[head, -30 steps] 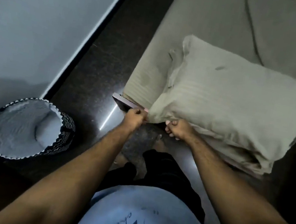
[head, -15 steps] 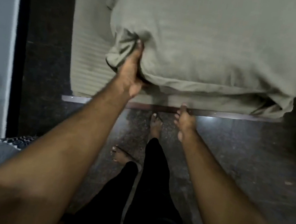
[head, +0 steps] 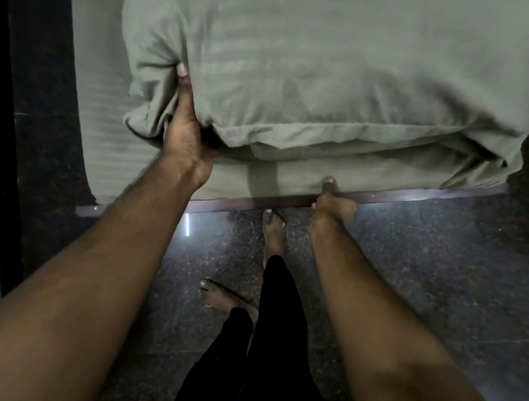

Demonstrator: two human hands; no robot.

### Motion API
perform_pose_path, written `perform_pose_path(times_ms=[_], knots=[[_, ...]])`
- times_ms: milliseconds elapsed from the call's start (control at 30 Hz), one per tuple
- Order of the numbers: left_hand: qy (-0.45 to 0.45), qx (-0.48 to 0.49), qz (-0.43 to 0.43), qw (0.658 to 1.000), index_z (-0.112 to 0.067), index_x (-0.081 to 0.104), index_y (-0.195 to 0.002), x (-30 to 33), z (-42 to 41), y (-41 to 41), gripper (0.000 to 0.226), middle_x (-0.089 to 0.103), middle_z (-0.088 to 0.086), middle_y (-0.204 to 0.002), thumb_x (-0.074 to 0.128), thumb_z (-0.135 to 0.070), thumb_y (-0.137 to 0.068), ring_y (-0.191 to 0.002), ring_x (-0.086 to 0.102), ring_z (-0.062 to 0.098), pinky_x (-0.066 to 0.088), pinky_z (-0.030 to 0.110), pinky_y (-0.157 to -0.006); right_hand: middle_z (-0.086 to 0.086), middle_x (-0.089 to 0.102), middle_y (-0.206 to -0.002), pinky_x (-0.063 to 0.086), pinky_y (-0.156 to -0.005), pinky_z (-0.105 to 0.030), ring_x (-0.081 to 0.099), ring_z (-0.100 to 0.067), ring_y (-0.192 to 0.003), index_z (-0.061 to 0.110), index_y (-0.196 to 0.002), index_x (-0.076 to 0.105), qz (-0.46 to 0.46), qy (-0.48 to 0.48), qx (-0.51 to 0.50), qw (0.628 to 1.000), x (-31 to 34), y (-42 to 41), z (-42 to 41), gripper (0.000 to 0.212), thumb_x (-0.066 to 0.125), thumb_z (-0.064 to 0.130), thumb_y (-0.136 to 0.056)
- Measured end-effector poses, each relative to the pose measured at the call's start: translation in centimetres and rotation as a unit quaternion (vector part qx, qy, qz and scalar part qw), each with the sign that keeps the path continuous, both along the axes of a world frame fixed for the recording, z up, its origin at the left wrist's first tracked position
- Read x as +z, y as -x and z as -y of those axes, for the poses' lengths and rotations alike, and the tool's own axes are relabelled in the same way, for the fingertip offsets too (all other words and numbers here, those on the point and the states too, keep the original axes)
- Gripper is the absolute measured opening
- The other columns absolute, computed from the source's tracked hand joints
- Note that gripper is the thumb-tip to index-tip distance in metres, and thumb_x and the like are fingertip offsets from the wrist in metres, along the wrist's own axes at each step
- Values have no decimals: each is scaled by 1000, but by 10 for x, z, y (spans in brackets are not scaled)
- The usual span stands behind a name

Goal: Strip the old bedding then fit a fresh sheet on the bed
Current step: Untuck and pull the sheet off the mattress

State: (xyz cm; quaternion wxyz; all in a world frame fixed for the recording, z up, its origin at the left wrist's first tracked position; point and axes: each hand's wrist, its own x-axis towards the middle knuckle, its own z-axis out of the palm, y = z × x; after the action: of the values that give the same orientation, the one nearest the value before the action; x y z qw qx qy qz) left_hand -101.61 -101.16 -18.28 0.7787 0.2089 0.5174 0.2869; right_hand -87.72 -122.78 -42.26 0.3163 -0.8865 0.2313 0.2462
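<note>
Head view, the only one. Your left hand sits left of centre, fingers curled round the lower left corner of the pillow, thumb up along its side, cloth bunched in the grasp. The pillow fills the upper middle and right of the frame, lying on the bed's near end.

Your right hand is at centre, just below the pillow's front seam, on the sheet edge where it meets the dark bed frame. Its fingers look curled at that edge, probably pinching the sheet, though the dim light and angle hide the fingertips, so I'd not swear to it.

Progress: early. The striped sheet lies flat over the mattress, lower centre and up the left side, and is not pulled off anywhere visible. The pillow is on the bed with its case on. No fresh sheet shows in frame.

Left to do, by my read: clear the pillow, peel the old sheet off all round, then fit the new one.

Bottom of frame: your bare feet on the speckled floor.
</note>
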Motion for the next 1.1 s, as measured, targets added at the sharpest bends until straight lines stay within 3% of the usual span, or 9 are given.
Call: perform_pose_path(times_ms=[67,133,333,500,633,833,933,1000,1100], knots=[[0,12,-14,1000,-23,64,-132,-8,8,3,57,72,3,-125,42,-65,-100,-115,69,25,53,53,-102,-10,73,-87,62,-69,-47,74,-32,-81,8,-97,62,-37,-9,1,999,4,-11,-2,93,54,91,-55],[-1,25,-45,999,-25,67,-127,-17,16,5,54,73,-1,-123,42,-65,-100,-115,70,22,53,51,-102,-6,72,-89,61,-76,-41,74,-28,-84,15,-94,60,-55,-16,61,996,32,-14,-11,63,53,75,-75],[-6,15,-101,995,-34,66,-111,-25,28,15,41,77,-12,-108,42,-65,-100,-105,73,13,54,45,-103,-24,70,-102,55,-88,-47,68,-40,-94,6,-96,68,-24,5,129,991,73,-2,-24,45,46,45,-93],[-11,17,-91,996,-31,61,-130,-22,40,25,51,71,-4,-128,51,-67,-95,-114,70,21,55,51,-101,-11,59,-70,48,-62,-37,58,-26,-64,14,-74,53,5,-149,10,989,106,10,-24,29,51,25,-100],[-17,14,-103,994,-29,59,-136,-15,52,28,57,70,-4,-128,50,-67,-95,-116,69,19,52,47,-106,1,39,-66,34,-47,-24,37,2,-41,19,-74,43,8,-267,-24,963,132,16,-19,31,47,8,-103],[-43,20,-159,986,-27,54,-143,-4,73,41,85,64,-6,-138,62,-81,-78,-122,64,15,56,40,-99,3,37,-64,33,-43,-20,36,-1,-48,22,-72,42,42,-315,-11,948,176,34,-19,32,48,9,-100],[-118,25,-213,970,-19,38,-153,-1,96,46,79,44,2,-157,66,-58,-91,-137,49,11,42,31,-114,5,32,-61,29,-42,-20,32,0,-48,23,-71,39,55,-342,14,938,205,53,-21,35,47,7,-102],[-151,-14,-268,951,-11,39,-151,-7,117,47,80,41,10,-153,70,-51,-89,-127,55,10,43,25,-112,9,32,-55,30,-40,-17,30,2,-44,23,-71,37,45,-357,27,933,220,70,-18,38,46,6,-104],[-40,-55,-313,947,-16,49,-135,-10,146,40,72,53,9,-128,73,-59,-82,-100,58,14,51,38,-105,15,34,-50,33,-41,-15,33,3,-42,21,-72,39,39,-364,39,930,229,84,-13,36,47,7,-105]])
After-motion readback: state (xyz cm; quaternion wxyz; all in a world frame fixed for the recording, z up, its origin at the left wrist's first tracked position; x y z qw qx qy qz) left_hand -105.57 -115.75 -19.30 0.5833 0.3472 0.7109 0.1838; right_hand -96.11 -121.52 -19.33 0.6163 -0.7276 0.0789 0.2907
